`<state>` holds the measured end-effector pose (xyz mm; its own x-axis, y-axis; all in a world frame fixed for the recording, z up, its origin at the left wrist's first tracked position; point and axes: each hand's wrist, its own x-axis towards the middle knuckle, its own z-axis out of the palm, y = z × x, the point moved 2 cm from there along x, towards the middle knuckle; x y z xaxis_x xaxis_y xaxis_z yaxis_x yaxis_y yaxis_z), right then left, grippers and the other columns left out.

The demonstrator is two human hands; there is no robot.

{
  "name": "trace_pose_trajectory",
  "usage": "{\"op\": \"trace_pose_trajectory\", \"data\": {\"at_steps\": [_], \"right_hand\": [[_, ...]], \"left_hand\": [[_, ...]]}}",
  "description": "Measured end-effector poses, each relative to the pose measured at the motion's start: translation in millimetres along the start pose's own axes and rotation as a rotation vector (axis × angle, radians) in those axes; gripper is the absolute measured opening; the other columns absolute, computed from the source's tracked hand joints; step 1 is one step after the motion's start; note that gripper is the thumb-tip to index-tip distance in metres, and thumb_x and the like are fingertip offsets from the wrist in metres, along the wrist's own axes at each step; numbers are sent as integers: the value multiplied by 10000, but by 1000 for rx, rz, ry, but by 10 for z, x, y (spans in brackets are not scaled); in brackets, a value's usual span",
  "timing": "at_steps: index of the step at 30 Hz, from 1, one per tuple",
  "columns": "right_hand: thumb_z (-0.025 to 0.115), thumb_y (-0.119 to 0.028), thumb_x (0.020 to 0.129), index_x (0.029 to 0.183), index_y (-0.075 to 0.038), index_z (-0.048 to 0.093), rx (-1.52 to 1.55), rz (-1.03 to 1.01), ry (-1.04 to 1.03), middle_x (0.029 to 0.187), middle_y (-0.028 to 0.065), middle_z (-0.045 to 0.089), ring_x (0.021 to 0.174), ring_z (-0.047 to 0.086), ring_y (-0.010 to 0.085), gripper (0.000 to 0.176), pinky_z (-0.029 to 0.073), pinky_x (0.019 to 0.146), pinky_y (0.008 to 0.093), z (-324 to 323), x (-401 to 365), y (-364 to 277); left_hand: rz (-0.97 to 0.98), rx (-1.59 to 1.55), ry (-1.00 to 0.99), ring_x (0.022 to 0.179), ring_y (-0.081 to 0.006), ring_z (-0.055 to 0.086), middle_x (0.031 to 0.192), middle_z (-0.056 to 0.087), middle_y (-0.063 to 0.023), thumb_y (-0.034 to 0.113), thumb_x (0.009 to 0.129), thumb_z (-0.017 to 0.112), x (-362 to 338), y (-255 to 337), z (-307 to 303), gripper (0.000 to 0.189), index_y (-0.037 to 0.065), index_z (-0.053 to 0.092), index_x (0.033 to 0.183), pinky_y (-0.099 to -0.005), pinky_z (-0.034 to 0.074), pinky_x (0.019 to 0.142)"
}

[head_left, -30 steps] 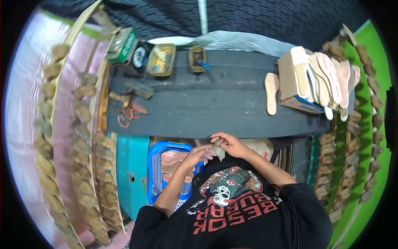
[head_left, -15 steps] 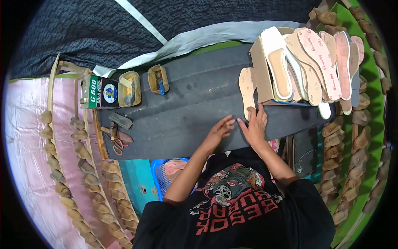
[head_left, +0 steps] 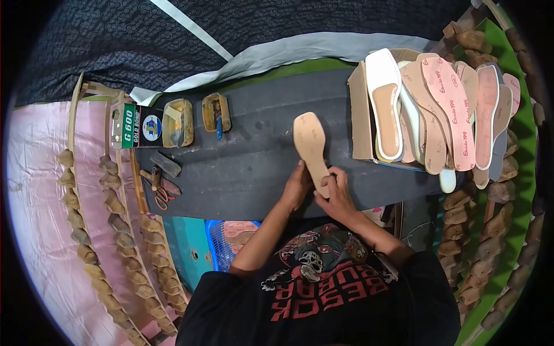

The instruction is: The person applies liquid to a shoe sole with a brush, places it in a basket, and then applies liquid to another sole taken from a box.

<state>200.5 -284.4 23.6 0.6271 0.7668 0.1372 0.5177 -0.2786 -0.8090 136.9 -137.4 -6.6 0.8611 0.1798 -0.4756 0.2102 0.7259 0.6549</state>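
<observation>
A tan shoe insole (head_left: 310, 138) is held over the dark work table, its wide toe end pointing away from me and its narrow heel end close to my body. My right hand (head_left: 337, 193) grips the heel part, fingers curled over its top. Against the insole's left edge is my left hand (head_left: 296, 187), with its thumb side touching it and some fingers hidden. To the right, a cardboard box (head_left: 360, 124) is filled with several insoles, among them a white-rimmed one (head_left: 385, 106) and a pink printed one (head_left: 450, 104).
At the table's left stand a glue can (head_left: 135, 127) and two cut-open containers (head_left: 178, 124) with tools inside. Below them lie a dark block (head_left: 165, 164), a hammer (head_left: 154, 179) and pliers (head_left: 163, 199). A blue basket (head_left: 216, 245) sits under the front edge. Shoe lasts (head_left: 79, 236) line racks on both sides.
The insole that lay left of the box has moved left and toward me, lifted in my right hand. My left hand has come against its edge.
</observation>
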Motion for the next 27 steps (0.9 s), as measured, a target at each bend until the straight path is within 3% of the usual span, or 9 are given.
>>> {"op": "trace_pose_trajectory", "data": {"at_steps": [3,7,11,14,17,18,21,27], "right_hand": [[815,-138,806,1113,-59,505,61,-31,-33,1285,217,447,1171,476,426,443,391,1012,506,110,98,-185],[816,-177,819,1114,-58,546,-17,-87,-157,1281,178,487,1154,497,400,416,405,1002,499,257,329,-362],[759,-109,858,1104,-47,575,-4,-131,-113,1159,170,559,1091,528,367,314,445,942,448,475,611,-529],[725,-68,893,1103,-31,579,103,-46,-133,1024,114,598,932,588,251,259,482,827,371,706,853,-499],[702,-63,941,1137,-42,588,264,196,-54,955,28,616,789,569,110,228,474,694,270,1001,1071,-445],[679,-84,974,1155,-57,574,443,268,-63,932,-13,621,731,529,46,211,446,633,223,1114,1156,-465],[648,-70,996,1117,-57,557,802,551,-73,887,-16,625,714,546,53,152,449,618,223,1369,1333,-498],[689,-65,974,1075,-71,534,817,538,-71,903,-2,634,715,556,75,185,443,621,216,1562,1430,-569]], "left_hand": [[12,-123,-7,1287,-308,570,1401,585,-148,565,1098,292,-55,88,-137,660,63,418,1507,-494,413,1134],[-47,-144,-22,1174,-262,630,1271,638,-126,527,1120,232,-105,210,-468,616,56,512,1400,-438,506,1035],[24,-218,7,1099,-225,646,1223,646,-104,496,1124,263,-190,433,-682,555,77,501,1401,-395,533,973],[56,-274,29,1064,-205,655,1222,647,-96,482,1123,296,-244,534,-963,520,100,477,1426,-378,546,951],[59,-326,29,1032,-207,662,1183,655,-85,517,1111,309,-311,656,-1158,549,92,515,1391,-410,585,895],[35,-332,20,1031,-213,666,1171,660,-81,536,1104,316,-359,727,-1207,575,79,532,1376,-424,588,888],[-10,-394,-20,995,-224,678,1142,669,-74,567,1093,321,-400,785,-1442,608,67,568,1337,-447,603,833],[-12,-456,-36,925,-238,686,1096,678,-87,552,1089,324,-432,871,-1638,595,66,593,1301,-444,607,786]]}}
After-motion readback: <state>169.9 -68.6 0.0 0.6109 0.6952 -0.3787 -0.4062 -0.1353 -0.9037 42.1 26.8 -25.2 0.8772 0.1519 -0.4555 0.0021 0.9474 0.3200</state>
